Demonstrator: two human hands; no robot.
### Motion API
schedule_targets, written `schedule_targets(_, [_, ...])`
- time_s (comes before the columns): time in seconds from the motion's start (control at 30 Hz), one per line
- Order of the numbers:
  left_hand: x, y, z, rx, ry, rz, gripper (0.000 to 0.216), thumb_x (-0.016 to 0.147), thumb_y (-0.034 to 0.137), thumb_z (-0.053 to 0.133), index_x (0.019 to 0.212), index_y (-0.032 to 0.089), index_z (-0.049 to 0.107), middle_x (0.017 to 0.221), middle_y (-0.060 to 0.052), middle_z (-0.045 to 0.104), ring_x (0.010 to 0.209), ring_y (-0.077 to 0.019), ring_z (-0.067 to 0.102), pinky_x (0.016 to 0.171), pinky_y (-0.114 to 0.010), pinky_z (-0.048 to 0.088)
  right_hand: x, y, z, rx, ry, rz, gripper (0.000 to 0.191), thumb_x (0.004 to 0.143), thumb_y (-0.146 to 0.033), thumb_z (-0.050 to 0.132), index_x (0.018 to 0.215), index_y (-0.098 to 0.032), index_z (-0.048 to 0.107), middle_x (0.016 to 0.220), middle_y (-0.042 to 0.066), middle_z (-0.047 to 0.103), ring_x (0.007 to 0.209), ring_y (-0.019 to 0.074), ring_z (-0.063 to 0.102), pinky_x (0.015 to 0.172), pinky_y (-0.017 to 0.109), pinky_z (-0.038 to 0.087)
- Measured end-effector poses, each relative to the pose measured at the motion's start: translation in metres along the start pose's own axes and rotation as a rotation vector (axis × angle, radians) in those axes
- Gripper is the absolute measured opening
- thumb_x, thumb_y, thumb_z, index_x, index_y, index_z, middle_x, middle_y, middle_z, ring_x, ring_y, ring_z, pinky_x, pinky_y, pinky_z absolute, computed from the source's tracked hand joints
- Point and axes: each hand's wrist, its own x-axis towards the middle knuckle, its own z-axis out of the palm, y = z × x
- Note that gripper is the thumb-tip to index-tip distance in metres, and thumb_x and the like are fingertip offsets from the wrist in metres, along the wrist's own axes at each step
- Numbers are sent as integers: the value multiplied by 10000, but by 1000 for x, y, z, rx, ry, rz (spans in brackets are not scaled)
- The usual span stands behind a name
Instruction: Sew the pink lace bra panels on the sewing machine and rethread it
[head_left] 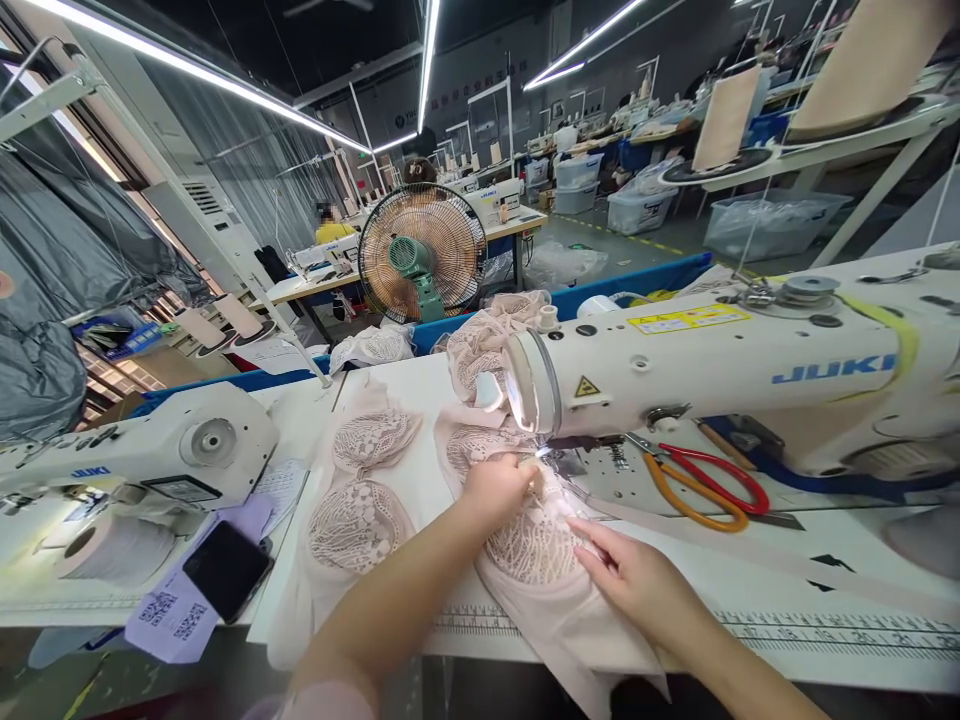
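A lace garment (534,556) lies on the white table (840,648), its upper part at the needle end of the sewing machine (697,365) and its lower edge hanging over the table front. The left hand (496,492) is set beside the needle area, fingers bent down onto the fabric; whether they pinch it or only press it flat cannot be told. The right hand (637,580) lies at the cup's right edge, index finger and thumb slightly apart on the cloth; a firm hold cannot be confirmed.

Status of work, as judged from here: the lace cups are already joined into the body of the garment, and the sewing at the needle appears to be partway through. The stitch line is hidden by the left hand, so the length completed cannot be read. A pale strip (750,545) extends across the table from the right toward the needle, seemingly not yet attached along its length. A second lace garment (358,528) lies to the left, clear of the needle; finished or waiting, it is impossible to say.
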Motion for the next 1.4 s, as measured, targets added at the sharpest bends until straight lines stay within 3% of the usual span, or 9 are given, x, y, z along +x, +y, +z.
schedule_targets(0.23, [8,1,-4,100,-67,39,339,836,334,500,1150,258,602,921,-57,567,737,-213,585,580,-273,431,4,-2,1,-122,-53,34,533,867,-385,309,1253,-134,578,1133,106,677,983,261,646,760,352,519])
schedule_targets(0.4, [6,2,-11,116,-85,46,307,838,329,498,1100,235,629,888,-56,563,718,-203,579,574,-271,431,5,-7,-3,-154,-119,-5,520,877,-356,316,1301,-143,529,1042,108,707,907,258,660,701,340,510])
schedule_targets(0.7, [8,7,-18,154,-99,45,318,870,307,455,1131,243,624,911,-70,572,755,-214,583,586,-277,434,14,-18,-7,-280,-264,55,544,884,-310,323,1374,-94,419,773,77,674,729,238,618,604,305,423])
schedule_targets(0.97, [9,9,-17,140,-57,59,279,895,273,441,1077,223,646,900,-75,593,717,-214,601,574,-292,443,17,-17,-14,-231,-274,34,538,866,-309,335,1341,-98,471,761,78,660,709,226,598,616,303,428])
schedule_targets(1.1, [6,6,-14,124,42,83,260,901,263,435,1043,183,637,904,-91,585,724,-219,590,584,-313,450,16,-19,-13,-245,-290,34,543,862,-312,331,1345,-108,471,779,84,667,722,232,604,624,305,434])
schedule_targets(1.2, [4,5,-12,107,127,169,252,915,224,397,926,168,643,925,-100,591,855,-227,570,699,-343,468,18,-17,-10,-238,-303,61,563,857,-313,334,1372,-109,436,840,97,686,766,241,617,647,311,445])
schedule_targets(1.27, [3,6,-9,99,154,324,224,881,165,428,801,163,638,908,-86,606,917,-215,551,772,-341,465,20,-15,-9,-210,-300,66,559,849,-313,347,1367,-126,446,948,106,691,844,245,622,689,306,453])
schedule_targets(1.33, [1,8,-5,112,159,447,182,837,133,460,782,145,633,897,-81,616,920,-208,546,758,-320,472,20,-13,-9,-199,-301,74,555,843,-309,355,1362,-141,452,983,102,689,873,243,621,704,298,453])
schedule_targets(1.4, [-3,11,-2,147,134,460,179,836,163,466,862,118,637,917,-89,616,881,-208,553,687,-306,480,19,-12,-9,-207,-312,78,562,846,-310,348,1374,-142,434,917,89,691,829,235,621,680,294,450])
